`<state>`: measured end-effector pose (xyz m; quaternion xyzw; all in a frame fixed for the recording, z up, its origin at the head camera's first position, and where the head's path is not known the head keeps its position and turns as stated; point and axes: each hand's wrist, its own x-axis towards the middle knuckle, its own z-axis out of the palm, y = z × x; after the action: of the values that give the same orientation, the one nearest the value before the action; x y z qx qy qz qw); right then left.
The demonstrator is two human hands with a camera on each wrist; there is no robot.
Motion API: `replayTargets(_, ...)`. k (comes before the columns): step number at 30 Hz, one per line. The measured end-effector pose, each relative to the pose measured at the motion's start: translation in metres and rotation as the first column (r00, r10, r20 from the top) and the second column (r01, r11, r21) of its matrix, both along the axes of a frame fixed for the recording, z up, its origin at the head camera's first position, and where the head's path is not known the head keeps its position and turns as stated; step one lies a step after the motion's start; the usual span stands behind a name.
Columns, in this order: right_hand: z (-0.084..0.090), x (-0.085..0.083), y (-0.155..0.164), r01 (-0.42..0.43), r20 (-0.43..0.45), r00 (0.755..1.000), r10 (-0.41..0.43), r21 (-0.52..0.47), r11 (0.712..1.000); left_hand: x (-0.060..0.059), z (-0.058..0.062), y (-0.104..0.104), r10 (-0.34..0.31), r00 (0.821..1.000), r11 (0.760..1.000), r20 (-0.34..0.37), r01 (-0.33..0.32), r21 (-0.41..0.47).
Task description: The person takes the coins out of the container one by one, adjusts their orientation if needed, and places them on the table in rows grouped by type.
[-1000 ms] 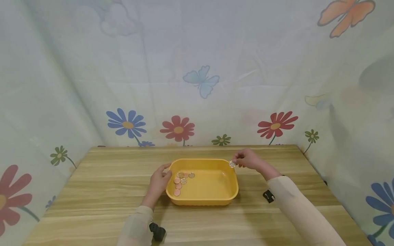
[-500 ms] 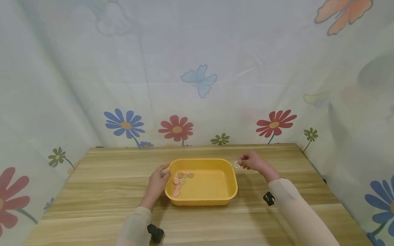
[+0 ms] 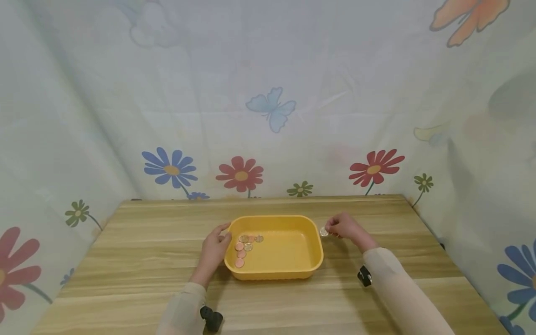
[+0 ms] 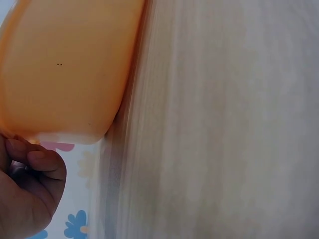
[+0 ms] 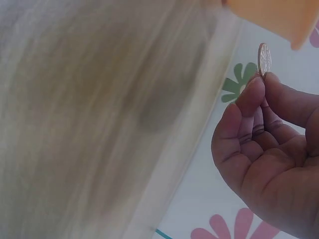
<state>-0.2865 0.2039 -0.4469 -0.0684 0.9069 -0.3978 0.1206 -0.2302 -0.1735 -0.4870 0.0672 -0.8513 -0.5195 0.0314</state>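
Coin [image 5: 264, 60]: round, shiny, pinched by right hand [image 5: 279, 159].

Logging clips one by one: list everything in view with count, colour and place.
Table: 1, wood-brown, across lower head view
Tray: 1, yellow, on table
Loose coins: at least seven, copper and gold-toned, left part of tray
Held coin: 1, silvery, near tray's right end
Backdrop: at least 1, whitish, flower-and-butterfly print, behind table
Sleeves: 2, cream, bottom left and right
Devices: 2, black, beside sleeves
Left hand: 1, bare, holding tray's left end
Right hand: 1, bare, pinching held coin
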Motion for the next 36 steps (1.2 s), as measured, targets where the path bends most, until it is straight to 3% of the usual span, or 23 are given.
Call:
replayTargets(7, -0.013, -0.002, -0.001, -0.023, -0.037, 0.999, 0.025, 0.073, 0.997, -0.001, 0.001, -0.001, -0.009, 1.000, 1.000, -0.004, 0.009, 0.000)
replayTargets(16, -0.028, -0.007, 0.002, -0.019, -0.010, 1.000, 0.020, 0.110, 0.994, -0.001, 0.002, 0.001, -0.004, 1.000, 1.000, -0.002, 0.004, 0.007)
replayTargets(30, -0.028, -0.014, 0.003, -0.013, 0.042, 0.999, 0.007, 0.134, 0.991, -0.001, -0.001, -0.001, -0.019, 1.000, 1.000, 0.003, 0.019, 0.005)
replayTargets(36, -0.030, -0.017, 0.005, -0.040, 0.008, 0.999, 0.039, 0.129, 0.991, -0.001, -0.002, 0.000, -0.018, 1.000, 1.000, -0.002, 0.018, 0.005)
